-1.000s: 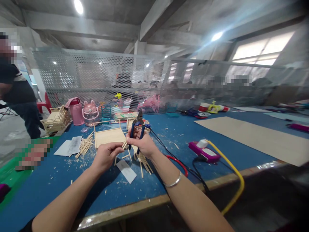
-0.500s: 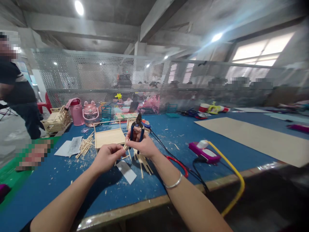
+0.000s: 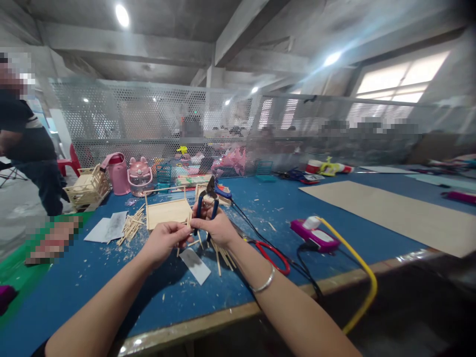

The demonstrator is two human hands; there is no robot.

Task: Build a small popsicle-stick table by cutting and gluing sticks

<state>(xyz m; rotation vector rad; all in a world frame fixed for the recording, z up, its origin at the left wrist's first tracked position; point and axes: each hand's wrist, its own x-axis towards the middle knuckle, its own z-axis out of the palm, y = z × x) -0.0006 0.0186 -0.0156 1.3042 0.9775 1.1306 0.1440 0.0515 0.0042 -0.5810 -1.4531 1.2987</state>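
Note:
My right hand (image 3: 216, 227) is closed around blue-handled cutters (image 3: 208, 198), whose dark jaws point up. My left hand (image 3: 163, 241) pinches a short wooden stick (image 3: 189, 218) near its fingertips, just left of the right hand's fingers. Behind the hands stands a light wooden tray-like frame (image 3: 167, 213). Loose sticks (image 3: 219, 258) lie below the right hand, beside a white paper slip (image 3: 195, 266). Another pile of sticks (image 3: 133, 225) is at the left by some papers (image 3: 107, 227).
A purple power strip (image 3: 314, 234) with a yellow cable and red-handled pliers (image 3: 273, 258) lie to the right. Further right is a large beige board (image 3: 386, 213). Pink bottles (image 3: 119, 174) and a wooden model (image 3: 87, 187) stand back left. A person (image 3: 28, 134) stands far left.
The cutters have moved slightly left and down with my right hand. The stick at my left fingertips now stands more upright. More of the red-handled pliers shows.

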